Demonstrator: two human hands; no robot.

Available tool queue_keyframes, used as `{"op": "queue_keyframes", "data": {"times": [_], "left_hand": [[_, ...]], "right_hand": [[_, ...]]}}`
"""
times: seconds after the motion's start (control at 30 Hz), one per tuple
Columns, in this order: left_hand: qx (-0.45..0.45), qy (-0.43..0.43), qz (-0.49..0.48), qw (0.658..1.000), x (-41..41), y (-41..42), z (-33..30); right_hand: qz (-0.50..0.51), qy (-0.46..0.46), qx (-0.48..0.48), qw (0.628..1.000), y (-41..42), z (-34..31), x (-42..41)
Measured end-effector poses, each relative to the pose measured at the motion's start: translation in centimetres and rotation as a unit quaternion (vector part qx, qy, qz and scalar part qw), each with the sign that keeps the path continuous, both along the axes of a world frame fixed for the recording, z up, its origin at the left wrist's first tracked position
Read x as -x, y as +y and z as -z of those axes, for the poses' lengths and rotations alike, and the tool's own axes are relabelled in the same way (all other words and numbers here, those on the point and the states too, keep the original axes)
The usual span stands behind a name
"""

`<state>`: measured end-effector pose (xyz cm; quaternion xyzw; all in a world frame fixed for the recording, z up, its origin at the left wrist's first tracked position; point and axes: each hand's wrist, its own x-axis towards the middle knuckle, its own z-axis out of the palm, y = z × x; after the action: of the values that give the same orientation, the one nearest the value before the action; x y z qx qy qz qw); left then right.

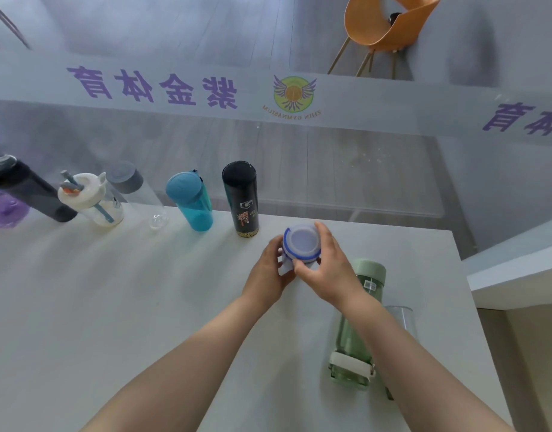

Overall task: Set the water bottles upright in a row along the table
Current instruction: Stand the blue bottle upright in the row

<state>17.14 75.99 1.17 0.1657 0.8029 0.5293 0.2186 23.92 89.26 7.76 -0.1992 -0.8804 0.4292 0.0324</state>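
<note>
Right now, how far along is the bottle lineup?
Mostly done: the black bottle, blue bottle and others further left stand along the table's far edge. In hand: the left hand and right hand hold a white bottle with a blue-ringed lid. Left: the green bottle lies on its side.

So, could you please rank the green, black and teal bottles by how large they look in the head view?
1. Green bottle: largest, though it lies nearest the camera, so that is unsure.
2. Black bottle.
3. Teal bottle: smallest.
</note>
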Motion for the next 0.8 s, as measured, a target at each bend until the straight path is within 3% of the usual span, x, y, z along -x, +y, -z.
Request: {"op": "queue_keyframes", "data": {"times": [0.4,0.8], "left_hand": [[-0.034,0.025,-0.005,0.999,6.9,3.8,-0.5],[-0.029,0.045,-0.011,0.999,8.0,4.2,0.0]], "right_hand": [[-0.003,-0.001,0.021,1.0,3.9,-0.2,7.7],[-0.018,-0.001,0.039,0.999,4.7,0.2,8.8]]}}
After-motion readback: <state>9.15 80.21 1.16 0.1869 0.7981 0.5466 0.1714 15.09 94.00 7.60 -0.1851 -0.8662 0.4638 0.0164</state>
